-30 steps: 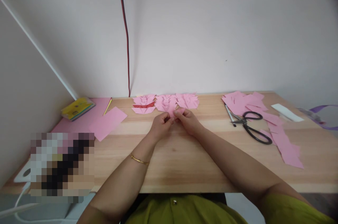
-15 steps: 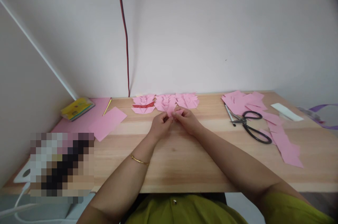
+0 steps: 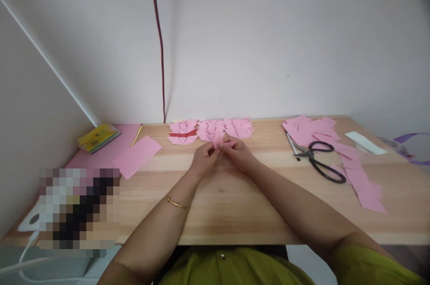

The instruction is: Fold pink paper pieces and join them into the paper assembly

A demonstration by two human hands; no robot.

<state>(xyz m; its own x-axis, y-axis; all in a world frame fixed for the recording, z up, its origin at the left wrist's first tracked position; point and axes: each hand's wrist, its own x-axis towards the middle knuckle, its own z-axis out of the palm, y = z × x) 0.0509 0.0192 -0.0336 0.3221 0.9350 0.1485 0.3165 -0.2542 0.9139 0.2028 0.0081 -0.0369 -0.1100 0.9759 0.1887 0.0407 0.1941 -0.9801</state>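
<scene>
Between my two hands, above the middle of the table, is a folded piece of pink paper [image 3: 219, 139]. My left hand [image 3: 203, 159] pinches it from the left, thumb and fingers closed. My right hand [image 3: 239, 154] grips its other side, thumb tip close to the left thumb. The paper's lower part is hidden by my fingers. Just behind it, folded pink paper pieces [image 3: 238, 127] lie in several rows against the wall. One red folded piece [image 3: 182, 133] sits among those at the left.
Black-handled scissors [image 3: 311, 155] rest beside a pen [image 3: 293, 145] and scattered pink paper pieces [image 3: 361, 182] on the right, near a white strip [image 3: 365, 143]. Leftward are a pink sheet [image 3: 138, 156], a pencil [image 3: 136, 135], a yellow packet [image 3: 98, 137] and a blurred-out patch.
Both hands stay almost where they were, pinching the pink paper. Only a very slight shift of the fingers shows; the things on the table have not moved.
</scene>
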